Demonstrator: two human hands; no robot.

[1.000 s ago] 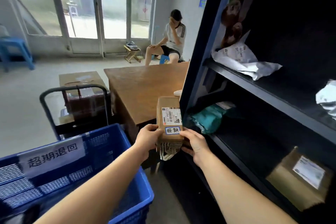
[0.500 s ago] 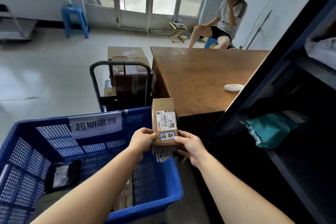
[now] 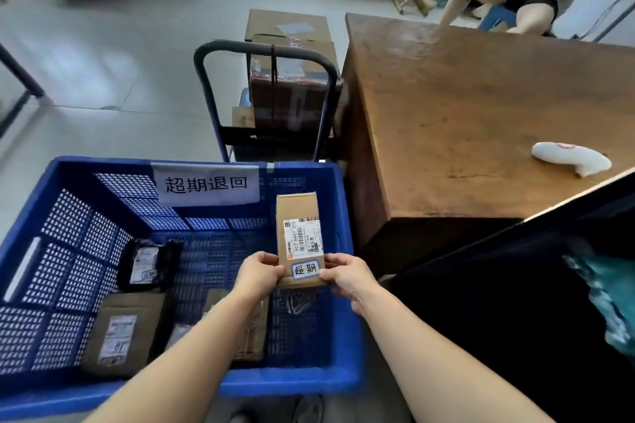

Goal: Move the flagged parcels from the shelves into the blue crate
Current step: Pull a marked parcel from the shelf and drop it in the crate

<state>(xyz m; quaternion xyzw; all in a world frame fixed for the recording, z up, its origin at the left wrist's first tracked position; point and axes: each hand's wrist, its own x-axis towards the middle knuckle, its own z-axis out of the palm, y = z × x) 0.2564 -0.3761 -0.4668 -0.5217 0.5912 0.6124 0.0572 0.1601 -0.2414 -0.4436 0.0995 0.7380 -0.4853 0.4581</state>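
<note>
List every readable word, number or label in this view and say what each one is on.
"超期退回": white paper sign on the blue plastic crate's far wall.
"超期": blue-edged sticker on the brown cardboard parcel held by the left hand and right hand.
"507 H407 070": that parcel's shipping label; its remaining print is too small.
Labels on parcels in the crate: blurred.

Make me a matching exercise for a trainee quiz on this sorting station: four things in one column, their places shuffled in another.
Things:
1. cardboard parcel
2. black parcel
3. white scanner
4. taped box

Places:
A. on the wooden table
B. on the trolley
C. held by both hands over the blue crate
D. lying inside the blue crate

Pairs: 1-C, 2-D, 3-A, 4-B
</note>
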